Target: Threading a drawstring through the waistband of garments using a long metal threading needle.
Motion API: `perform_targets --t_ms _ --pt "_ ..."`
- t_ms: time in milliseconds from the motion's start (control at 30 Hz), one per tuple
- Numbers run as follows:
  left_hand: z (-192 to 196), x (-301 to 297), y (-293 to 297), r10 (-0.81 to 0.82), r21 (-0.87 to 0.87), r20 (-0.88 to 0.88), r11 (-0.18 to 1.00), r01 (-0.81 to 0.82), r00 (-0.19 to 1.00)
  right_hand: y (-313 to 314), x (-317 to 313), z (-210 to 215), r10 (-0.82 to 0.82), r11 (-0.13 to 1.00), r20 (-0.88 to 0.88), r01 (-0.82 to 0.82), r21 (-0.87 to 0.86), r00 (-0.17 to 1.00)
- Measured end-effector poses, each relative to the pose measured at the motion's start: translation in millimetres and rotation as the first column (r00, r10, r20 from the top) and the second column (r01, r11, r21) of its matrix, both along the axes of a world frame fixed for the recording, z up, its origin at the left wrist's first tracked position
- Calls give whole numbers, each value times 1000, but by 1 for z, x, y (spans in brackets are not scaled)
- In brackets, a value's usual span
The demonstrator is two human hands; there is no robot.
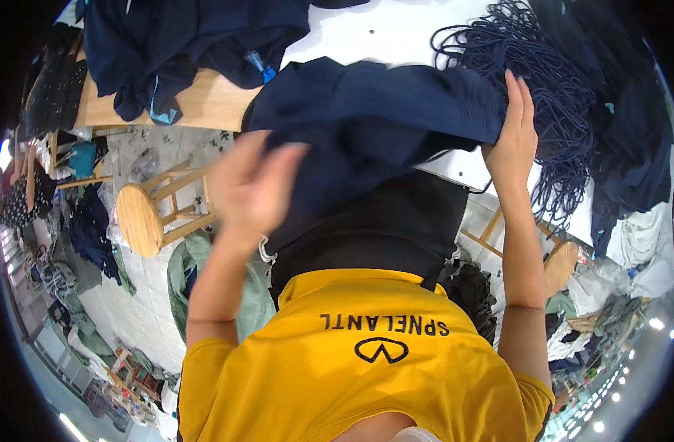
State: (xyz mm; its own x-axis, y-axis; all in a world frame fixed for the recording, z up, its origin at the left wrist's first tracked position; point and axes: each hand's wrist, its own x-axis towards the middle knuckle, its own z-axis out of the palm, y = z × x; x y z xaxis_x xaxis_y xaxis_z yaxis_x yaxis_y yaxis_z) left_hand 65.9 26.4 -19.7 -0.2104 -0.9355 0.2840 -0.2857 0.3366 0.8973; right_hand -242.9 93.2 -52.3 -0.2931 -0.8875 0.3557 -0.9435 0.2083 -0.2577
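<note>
A navy blue garment (pixel 381 103) stretches across the table's near edge in front of me and hangs down toward my lap. Its right end has a gathered, ribbed-looking band. My right hand (pixel 515 132) is at that end, fingers long and together along the band, thumb hidden; it appears to grip the cloth. Over the left part of the garment is my left hand (pixel 257 184), smeared by motion, so whether its fingers hold any cloth does not show. A heap of thin navy cords (pixel 550 96) lies just beyond my right hand.
More navy garments (pixel 197 44) with light blue tags lie on the wooden table (pixel 211 103) at far left. Dark cloth (pixel 631 147) hangs over the white table's right side. Wooden stools (pixel 140 219) stand left and right. Cloth piles cover parts of the floor. Another person is at far left.
</note>
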Motion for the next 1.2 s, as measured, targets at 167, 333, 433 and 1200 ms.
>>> perform_targets --t_ms 167,333,433,1200 --pt "18 114 -71 601 -66 -112 790 -610 791 51 4 -20 272 853 81 -279 441 959" --pt "81 216 -102 727 34 -588 460 -887 354 98 -39 -39 36 993 -143 -20 117 989" --pt "91 239 -101 758 -111 -440 485 -867 481 102 -65 -14 -211 977 42 212 -20 977" --pt "4 -65 -73 -987 529 -1 138 838 163 73 6 84 -133 941 873 -217 261 469"
